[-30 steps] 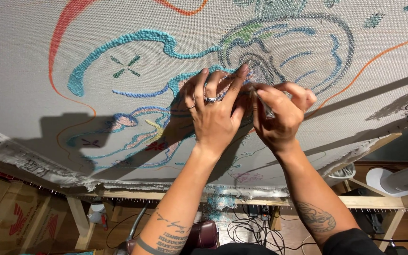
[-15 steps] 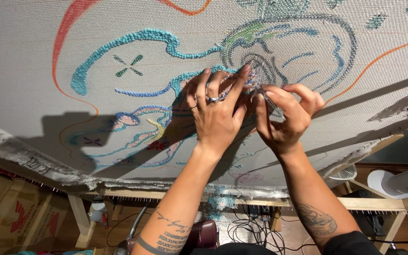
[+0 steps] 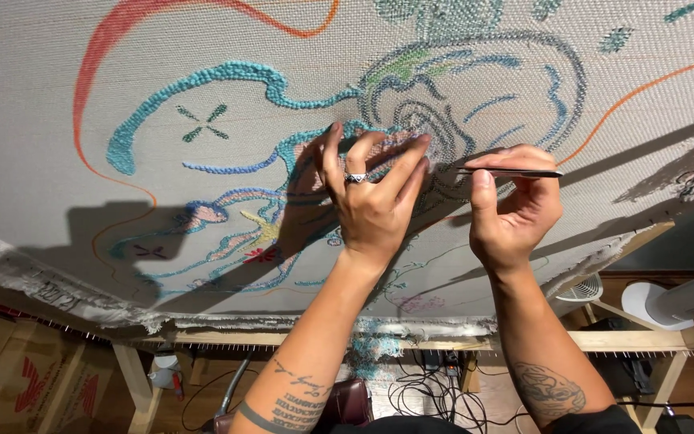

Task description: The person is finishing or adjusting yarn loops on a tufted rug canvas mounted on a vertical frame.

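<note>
Two hands work at a stretched tufting cloth on a wooden frame. The left hand lies spread, fingertips pressed on the teal yarn loops. Just beside it, the right hand pinches thin metal tweezers near the cloth.

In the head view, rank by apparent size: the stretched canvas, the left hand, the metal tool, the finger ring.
1. Stretched canvas
2. Left hand
3. Metal tool, thin, held by the right hand
4. Ring
</note>
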